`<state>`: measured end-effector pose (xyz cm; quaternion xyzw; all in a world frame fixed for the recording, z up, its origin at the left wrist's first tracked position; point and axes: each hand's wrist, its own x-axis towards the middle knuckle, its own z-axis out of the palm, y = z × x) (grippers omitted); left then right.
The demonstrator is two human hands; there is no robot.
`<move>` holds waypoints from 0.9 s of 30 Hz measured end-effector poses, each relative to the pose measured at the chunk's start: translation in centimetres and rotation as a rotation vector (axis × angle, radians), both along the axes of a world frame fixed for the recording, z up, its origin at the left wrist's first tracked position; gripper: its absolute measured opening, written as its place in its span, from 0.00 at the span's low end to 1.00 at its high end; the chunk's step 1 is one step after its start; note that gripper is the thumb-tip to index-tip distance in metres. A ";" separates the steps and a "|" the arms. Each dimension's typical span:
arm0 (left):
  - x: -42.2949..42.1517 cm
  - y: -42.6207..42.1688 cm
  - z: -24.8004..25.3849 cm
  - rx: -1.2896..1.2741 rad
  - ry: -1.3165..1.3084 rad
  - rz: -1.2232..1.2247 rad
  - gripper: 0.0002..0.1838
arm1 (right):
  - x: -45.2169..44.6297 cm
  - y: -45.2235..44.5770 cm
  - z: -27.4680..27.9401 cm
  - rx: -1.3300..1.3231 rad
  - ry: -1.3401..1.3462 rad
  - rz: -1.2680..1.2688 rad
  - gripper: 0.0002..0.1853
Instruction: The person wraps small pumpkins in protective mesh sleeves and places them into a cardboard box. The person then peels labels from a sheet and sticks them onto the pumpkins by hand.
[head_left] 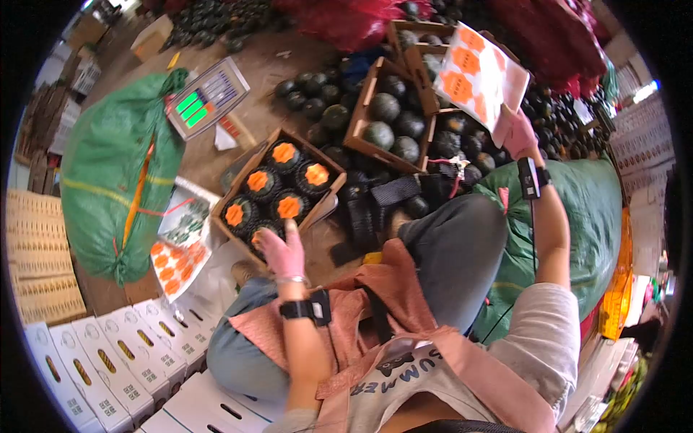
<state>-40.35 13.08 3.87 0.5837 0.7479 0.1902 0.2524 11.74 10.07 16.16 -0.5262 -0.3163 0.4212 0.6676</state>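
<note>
A cardboard box [326, 196] stands in front of me, holding several round dark green squashes [261, 196] in black net sleeves. Orange flower-shaped stickers [289, 208] sit on their tops. My left hand [283, 252] is over the nearest squash at the box's lower end. Its thumb is stretched out apart from the fingers, which touch the top by an orange patch; the fingertips are partly hidden. Off to the right, my right hand [518, 133] is raised, pinching the lower corner of a white sticker sheet [473, 72] with large orange stickers on it.
A digital scale display [206, 97] leans by a green sack [119, 187] at left. Another open box of squashes [390, 108] stands ahead, with loose squashes around it. White cartons [108, 353] line the lower left. A second green sack [577, 209] lies right.
</note>
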 end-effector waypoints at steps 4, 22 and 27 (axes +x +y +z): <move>0.7 2.8 -3.5 -0.033 0.450 -0.035 0.49 | -1.8 -5.1 -6.7 0.043 0.305 -0.152 0.18; -6.1 6.8 -13.8 0.184 1.367 -0.661 0.25 | -11.5 -21.9 -7.6 -0.320 0.259 0.036 0.25; -7.3 8.4 -12.7 0.053 1.290 -1.214 0.36 | -11.5 -47.8 -5.8 -0.275 0.402 -0.805 0.23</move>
